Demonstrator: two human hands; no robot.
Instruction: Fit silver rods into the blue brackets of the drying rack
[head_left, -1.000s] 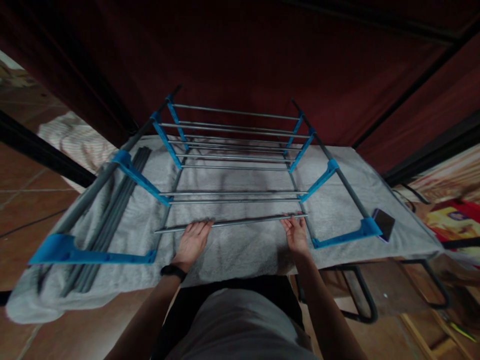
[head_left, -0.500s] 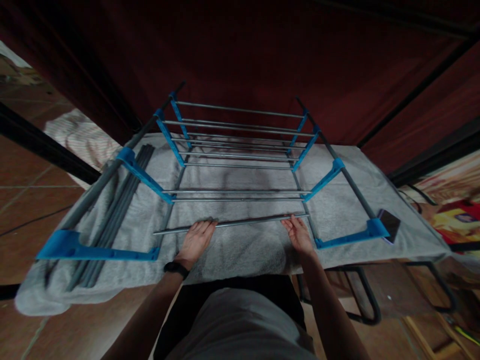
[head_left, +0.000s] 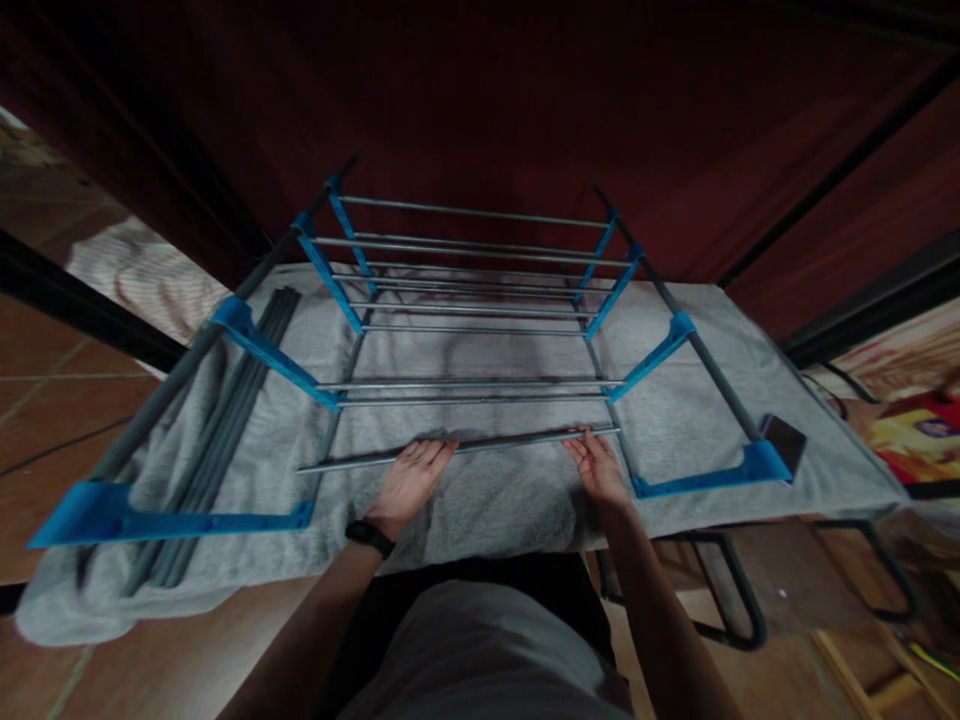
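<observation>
The rod (head_left: 510, 440) was thin, straight grey metal. It lay on the towel (head_left: 487, 505), just near of the rack (head_left: 465, 385). My left hand (head_left: 411, 478) and right hand (head_left: 602, 468) lay flat and uncurled, fingertips touching it.

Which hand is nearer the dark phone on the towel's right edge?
Right. The right hand touches the right end of the loose rod, left of the phone; the left hand sits farther left.
</observation>
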